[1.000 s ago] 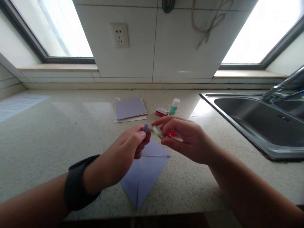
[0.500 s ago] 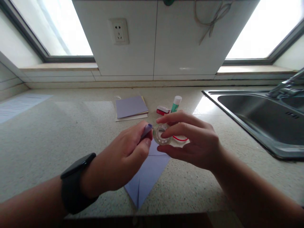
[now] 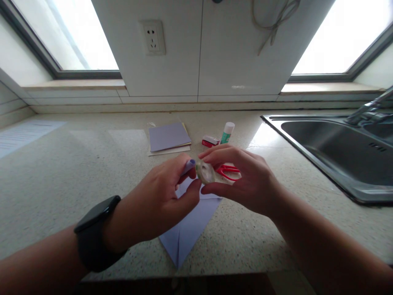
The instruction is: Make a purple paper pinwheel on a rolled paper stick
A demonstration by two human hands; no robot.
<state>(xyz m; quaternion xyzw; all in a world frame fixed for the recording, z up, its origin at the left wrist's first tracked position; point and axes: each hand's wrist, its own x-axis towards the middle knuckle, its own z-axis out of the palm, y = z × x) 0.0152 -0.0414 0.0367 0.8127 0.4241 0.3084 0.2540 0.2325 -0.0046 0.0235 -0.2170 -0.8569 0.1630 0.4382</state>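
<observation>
located at centre, raised above the counter: a narrow rolled tube of lilac paper [image 3: 189,164], with the hollow end angled up and to the right. found closed around that tube: the left hand [image 3: 162,196], back of the hand uppermost, thumb stretched forward below the tube toward a clear round roll of tape [image 3: 205,172]. cannot tell whether thumb and tape touch. observed the tape tilted, just right of the tube's end, and held by the right hand [image 3: 242,176], with fingers arched over the top and thumb extended underneath. noted a black band-strapped wristwatch [image 3: 100,229] on the left wrist.

recorded beneath both hands: a folded lilac paper sheet [image 3: 193,221], with a pointed corner toward the near edge of the speckled pale stone counter [image 3: 107,164]; partly covered by the left hand. seen just behind the right hand and partly blocked by it: red looped handles [image 3: 229,170]. noted farther back: a small red-and-white box [image 3: 210,141], beside a white-capped green glue stick [image 3: 227,132], upright, base hidden by right-hand fingers. listed to the left of these: a flat stack of lilac and pale papers [image 3: 168,137]. logged well apart at right: a stainless steel sink [image 3: 334,151].
</observation>
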